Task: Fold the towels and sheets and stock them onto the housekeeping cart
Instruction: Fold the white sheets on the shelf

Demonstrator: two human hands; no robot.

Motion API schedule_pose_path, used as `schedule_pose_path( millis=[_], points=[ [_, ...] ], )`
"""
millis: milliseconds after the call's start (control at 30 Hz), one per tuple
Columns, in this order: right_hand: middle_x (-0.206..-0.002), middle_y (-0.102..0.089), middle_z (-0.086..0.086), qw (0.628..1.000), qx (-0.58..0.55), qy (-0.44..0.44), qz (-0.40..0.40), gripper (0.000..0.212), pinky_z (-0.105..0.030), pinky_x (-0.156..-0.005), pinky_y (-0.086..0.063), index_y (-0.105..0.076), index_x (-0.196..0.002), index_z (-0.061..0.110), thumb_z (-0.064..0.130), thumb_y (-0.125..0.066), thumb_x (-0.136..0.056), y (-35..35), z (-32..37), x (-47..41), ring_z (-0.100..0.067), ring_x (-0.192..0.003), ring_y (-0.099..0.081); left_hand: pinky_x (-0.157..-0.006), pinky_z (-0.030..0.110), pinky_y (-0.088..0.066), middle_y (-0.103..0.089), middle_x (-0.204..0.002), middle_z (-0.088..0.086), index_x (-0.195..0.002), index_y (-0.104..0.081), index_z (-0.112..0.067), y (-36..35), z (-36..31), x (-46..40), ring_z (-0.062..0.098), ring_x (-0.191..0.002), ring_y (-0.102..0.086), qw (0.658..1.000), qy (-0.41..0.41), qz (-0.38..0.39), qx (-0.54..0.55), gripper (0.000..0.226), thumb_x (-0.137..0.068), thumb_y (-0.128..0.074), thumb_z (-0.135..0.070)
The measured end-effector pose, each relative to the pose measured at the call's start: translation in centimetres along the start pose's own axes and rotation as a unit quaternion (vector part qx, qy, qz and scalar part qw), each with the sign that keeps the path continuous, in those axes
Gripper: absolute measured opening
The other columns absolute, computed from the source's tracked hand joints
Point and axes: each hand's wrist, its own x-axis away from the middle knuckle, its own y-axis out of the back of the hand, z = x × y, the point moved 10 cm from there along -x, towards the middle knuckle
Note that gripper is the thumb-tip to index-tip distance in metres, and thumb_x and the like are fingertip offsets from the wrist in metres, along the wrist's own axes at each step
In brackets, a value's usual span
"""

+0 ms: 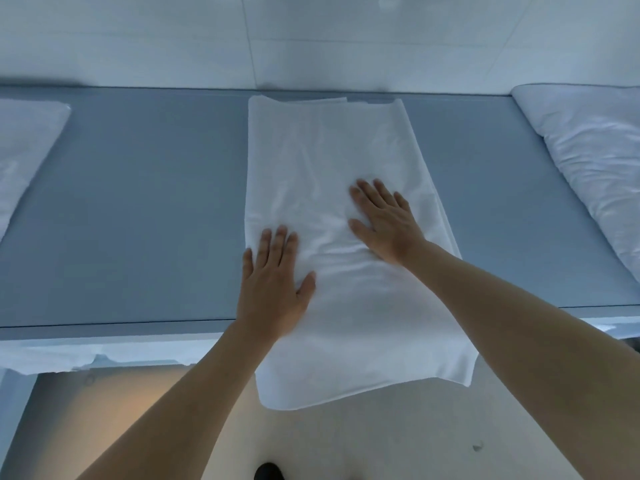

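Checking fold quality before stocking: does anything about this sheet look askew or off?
Yes. The folded white sheet hangs over the table's near edge, its far corners lie stepped, not aligned, and wrinkles remain between the flat left hand and right hand.

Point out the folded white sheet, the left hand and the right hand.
folded white sheet (311,147): head view, on its far bare half.
left hand (272,289): head view, on the back of the hand.
right hand (384,220): head view, on the back of the hand.
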Motion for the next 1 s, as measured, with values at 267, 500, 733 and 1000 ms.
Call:
schedule_pose_path(
  millis=[267,500,733,1000],
  points=[
    [-0.172,-0.003,0.012,1.0,-0.006,0.006,-0.008,0.075,-0.047,-0.127,-0.007,-0.012,-0.164,0.033,0.064,-0.024,-0.097,-1.4,1.6,6.7,-0.015,-0.159,0.004,-0.117,0.055,-0.031,-0.033,-0.165,0.005,-0.158,-0.033,-0.017,1.0,-0.8,6.3,0.032,-0.151,-0.03,0.999,-0.022,0.007,-0.037,0.076,-0.099,-0.027,-0.065],
    [-0.172,-0.002,0.012,0.999,-0.019,-0.001,-0.028,0.072,-0.047,-0.128,-0.006,-0.012,-0.164,0.033,0.064,-0.023,-0.099,-2.0,2.4,10.7,-0.015,-0.158,0.008,-0.124,0.059,-0.007,-0.007,-0.173,-0.003,-0.164,-0.014,-0.026,-0.2,-4.7,1.5,0.025,-0.159,0.0,0.99,-0.104,0.057,-0.082,0.077,-0.1,-0.024,-0.068],
    [-0.172,0.0,0.013,1.0,-0.022,0.009,-0.014,0.072,-0.05,-0.127,-0.007,-0.011,-0.164,0.033,0.063,-0.029,-0.101,-1.8,2.7,11.8,-0.016,-0.158,0.01,-0.125,0.059,-0.008,-0.004,-0.173,-0.006,-0.164,-0.008,-0.029,-1.4,-4.6,1.6,0.021,-0.16,0.0,0.991,-0.097,0.052,-0.071,0.079,-0.098,-0.019,-0.072],
    [-0.171,-0.003,0.016,0.998,-0.005,0.055,-0.044,0.072,-0.054,-0.126,-0.015,-0.014,-0.163,0.035,0.065,-0.033,-0.101,-2.3,3.9,17.0,-0.017,-0.159,0.006,-0.123,0.057,-0.019,-0.019,-0.171,-0.001,-0.163,-0.021,-0.025,-1.6,-5.7,6.8,0.027,-0.157,-0.018,0.992,-0.104,0.024,-0.071,0.076,-0.101,-0.025,-0.069]
  ],
)
